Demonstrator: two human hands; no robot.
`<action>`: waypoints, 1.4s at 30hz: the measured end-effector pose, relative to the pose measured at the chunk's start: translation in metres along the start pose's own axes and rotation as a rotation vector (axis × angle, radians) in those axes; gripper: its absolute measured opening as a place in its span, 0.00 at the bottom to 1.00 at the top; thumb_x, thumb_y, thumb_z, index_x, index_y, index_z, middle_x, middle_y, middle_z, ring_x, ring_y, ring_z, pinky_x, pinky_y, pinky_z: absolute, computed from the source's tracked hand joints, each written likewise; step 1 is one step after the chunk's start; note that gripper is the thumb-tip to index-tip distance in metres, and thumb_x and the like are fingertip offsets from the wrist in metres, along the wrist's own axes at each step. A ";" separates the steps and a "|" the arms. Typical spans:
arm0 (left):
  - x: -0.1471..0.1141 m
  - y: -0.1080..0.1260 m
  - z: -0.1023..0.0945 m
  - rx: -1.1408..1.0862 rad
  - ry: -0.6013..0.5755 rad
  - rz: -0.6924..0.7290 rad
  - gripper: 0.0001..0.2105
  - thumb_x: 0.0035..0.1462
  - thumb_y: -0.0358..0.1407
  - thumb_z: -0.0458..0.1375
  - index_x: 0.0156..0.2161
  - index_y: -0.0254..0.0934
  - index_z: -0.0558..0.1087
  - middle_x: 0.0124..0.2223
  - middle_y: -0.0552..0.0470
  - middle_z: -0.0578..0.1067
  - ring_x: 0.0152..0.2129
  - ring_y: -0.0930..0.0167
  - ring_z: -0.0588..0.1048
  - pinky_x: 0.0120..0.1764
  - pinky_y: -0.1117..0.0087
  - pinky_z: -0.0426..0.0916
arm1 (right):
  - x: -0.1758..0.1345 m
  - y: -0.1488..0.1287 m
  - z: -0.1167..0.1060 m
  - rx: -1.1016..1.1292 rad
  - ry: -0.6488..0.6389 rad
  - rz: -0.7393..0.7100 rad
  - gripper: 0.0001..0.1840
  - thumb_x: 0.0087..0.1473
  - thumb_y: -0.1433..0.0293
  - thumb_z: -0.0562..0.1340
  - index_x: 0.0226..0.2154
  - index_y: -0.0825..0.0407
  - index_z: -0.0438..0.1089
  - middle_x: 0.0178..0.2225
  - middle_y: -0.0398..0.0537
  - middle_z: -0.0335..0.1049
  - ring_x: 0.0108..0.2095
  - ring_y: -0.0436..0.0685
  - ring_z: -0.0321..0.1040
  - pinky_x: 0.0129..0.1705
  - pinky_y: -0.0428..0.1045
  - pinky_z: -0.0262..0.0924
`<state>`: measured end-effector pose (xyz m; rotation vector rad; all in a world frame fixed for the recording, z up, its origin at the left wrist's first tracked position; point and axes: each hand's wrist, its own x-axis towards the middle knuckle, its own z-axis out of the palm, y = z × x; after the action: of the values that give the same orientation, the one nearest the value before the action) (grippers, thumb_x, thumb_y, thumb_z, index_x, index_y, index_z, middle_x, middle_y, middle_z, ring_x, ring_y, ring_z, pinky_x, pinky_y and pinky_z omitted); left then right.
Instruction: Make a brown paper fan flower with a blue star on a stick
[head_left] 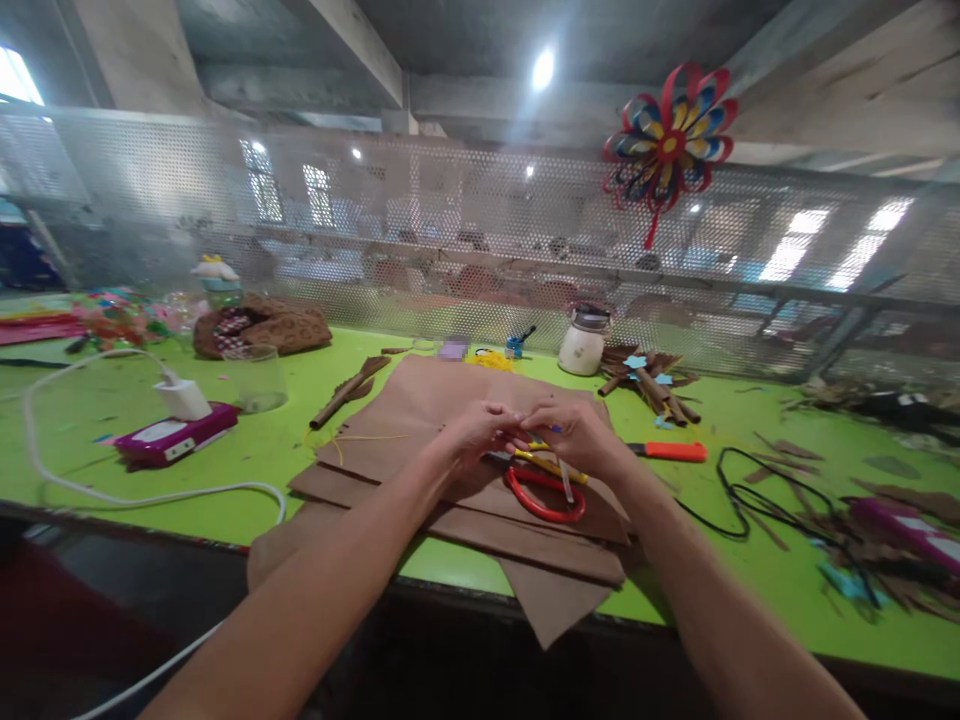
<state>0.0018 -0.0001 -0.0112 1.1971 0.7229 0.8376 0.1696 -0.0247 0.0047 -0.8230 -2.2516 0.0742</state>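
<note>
My left hand (487, 432) and my right hand (566, 430) meet fingertip to fingertip above a stack of brown paper sheets (450, 390). The fingers of both are pinched together. Whatever lies between them is too small or hidden to name. Just below the right hand, red-handled scissors (546, 508) rest on the paper, with a yellow-handled tool (551, 462) partly covered by my fingers beside them. A thin yellow string (367, 437) lies across the paper left of my left hand. To the right of my right hand is an orange-handled cutter (671, 452).
A purple power strip (176, 437) with a white charger and a clear plastic cup (259, 378) stand at left. Rolled brown paper pieces (652, 385) lie near a white jar (583, 342). A black cord (739, 490) and scraps spread at right. A perforated metal screen (450, 230) stands behind.
</note>
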 end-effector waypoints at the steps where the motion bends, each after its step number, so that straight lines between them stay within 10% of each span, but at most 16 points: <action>1: 0.000 0.000 0.000 0.000 0.004 0.000 0.06 0.49 0.31 0.57 0.25 0.31 0.66 0.22 0.47 0.74 0.19 0.74 0.74 0.23 0.77 0.66 | 0.000 0.000 0.000 0.007 0.004 0.007 0.09 0.49 0.76 0.58 0.30 0.52 0.75 0.28 0.48 0.73 0.28 0.51 0.68 0.31 0.44 0.59; 16: -0.001 0.007 0.006 0.097 0.114 0.306 0.11 0.45 0.39 0.60 0.28 0.30 0.69 0.24 0.49 0.74 0.21 0.74 0.72 0.22 0.77 0.62 | 0.001 0.010 0.002 0.790 0.231 0.608 0.13 0.43 0.63 0.63 0.29 0.57 0.72 0.24 0.47 0.70 0.22 0.49 0.64 0.27 0.47 0.60; 32: 0.004 -0.004 -0.002 0.085 -0.035 0.140 0.14 0.49 0.44 0.57 0.29 0.31 0.69 0.26 0.47 0.73 0.21 0.75 0.72 0.23 0.76 0.63 | 0.001 0.016 0.009 0.293 0.115 0.389 0.12 0.45 0.63 0.60 0.24 0.57 0.72 0.18 0.44 0.65 0.19 0.47 0.57 0.21 0.44 0.51; 42: 0.002 0.003 0.002 0.135 -0.024 0.109 0.13 0.45 0.41 0.61 0.26 0.30 0.69 0.24 0.49 0.73 0.18 0.77 0.70 0.20 0.78 0.59 | -0.005 0.017 -0.009 0.673 -0.038 0.497 0.16 0.43 0.62 0.62 0.33 0.57 0.72 0.24 0.44 0.67 0.22 0.47 0.59 0.26 0.45 0.56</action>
<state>0.0040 0.0008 -0.0074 1.3754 0.7089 0.8739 0.1874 -0.0154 0.0032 -0.9656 -1.8086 1.0206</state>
